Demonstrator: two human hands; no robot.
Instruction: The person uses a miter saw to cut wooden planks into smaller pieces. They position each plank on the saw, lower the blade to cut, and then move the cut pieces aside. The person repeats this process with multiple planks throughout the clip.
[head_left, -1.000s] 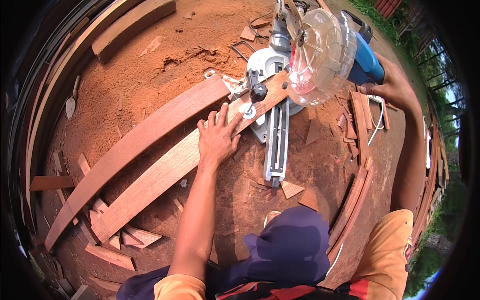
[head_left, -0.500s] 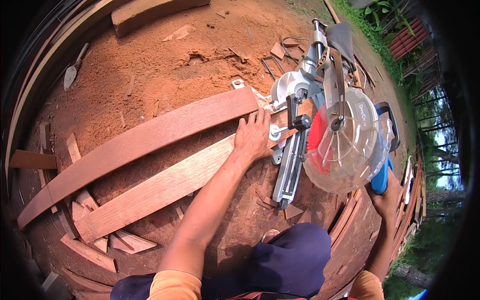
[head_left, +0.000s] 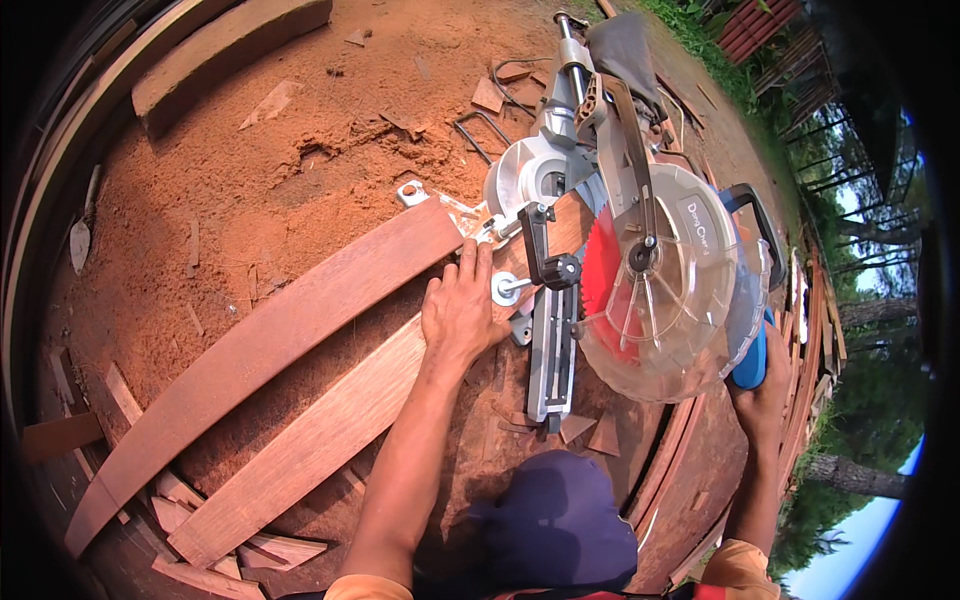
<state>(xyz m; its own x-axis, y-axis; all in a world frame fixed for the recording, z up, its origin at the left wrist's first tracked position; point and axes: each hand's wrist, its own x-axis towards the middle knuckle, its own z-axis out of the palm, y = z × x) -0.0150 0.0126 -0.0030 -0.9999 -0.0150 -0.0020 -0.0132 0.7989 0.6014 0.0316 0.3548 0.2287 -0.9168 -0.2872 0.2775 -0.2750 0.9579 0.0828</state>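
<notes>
My left hand (head_left: 462, 312) grips a long, light reddish wooden board (head_left: 310, 445) across its width, with fingers over the top and the thumb by the near edge. The board runs into a sliding miter saw (head_left: 690, 275) on its right. A screw clamp (head_left: 545, 258) with a black knob stands beside my fingers, its round pad at the board. My right hand (head_left: 765, 400) is wrapped around the blue saw handle (head_left: 750, 358). A clear guard covers part of the red blade (head_left: 612, 285), which is over the board. Behind the board lies a darker curved plank (head_left: 270, 350).
Sawdust (head_left: 300, 200) covers the ground beyond the planks. Offcuts (head_left: 285, 548) lie under the boards' left end. A trowel (head_left: 80, 240) and a thick beam (head_left: 235, 60) are at the far left. Stacked wood strips (head_left: 665, 455) lie near my knee (head_left: 560, 520).
The whole view has shifted and turned, so the saw and board appear further left. Both hands keep their holds on the board and the saw handle.
</notes>
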